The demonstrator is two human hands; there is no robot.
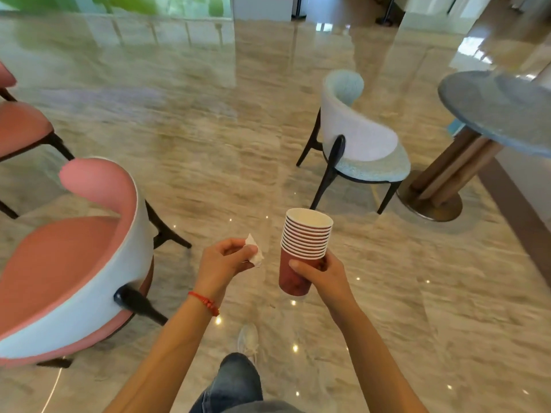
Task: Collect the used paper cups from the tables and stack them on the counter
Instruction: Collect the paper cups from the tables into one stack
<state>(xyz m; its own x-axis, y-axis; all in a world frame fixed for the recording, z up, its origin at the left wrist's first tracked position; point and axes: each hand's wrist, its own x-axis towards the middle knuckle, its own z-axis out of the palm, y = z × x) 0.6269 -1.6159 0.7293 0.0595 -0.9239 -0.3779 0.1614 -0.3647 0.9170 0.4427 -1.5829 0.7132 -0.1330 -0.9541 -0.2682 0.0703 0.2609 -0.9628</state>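
Head view: right hand (pixel 322 275) grips red nested cup stack (pixel 301 251); left hand (pixel 223 263) pinches crumpled white tissue (pixel 254 251).

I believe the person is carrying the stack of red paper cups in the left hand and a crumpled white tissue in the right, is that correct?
The hands are swapped. In the head view the right hand grips the stack of red paper cups, and the left hand pinches the crumpled white tissue.

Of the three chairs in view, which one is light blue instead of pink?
The light blue chair beside the round table, ahead on the person's right. Both pink chairs stand on the left.
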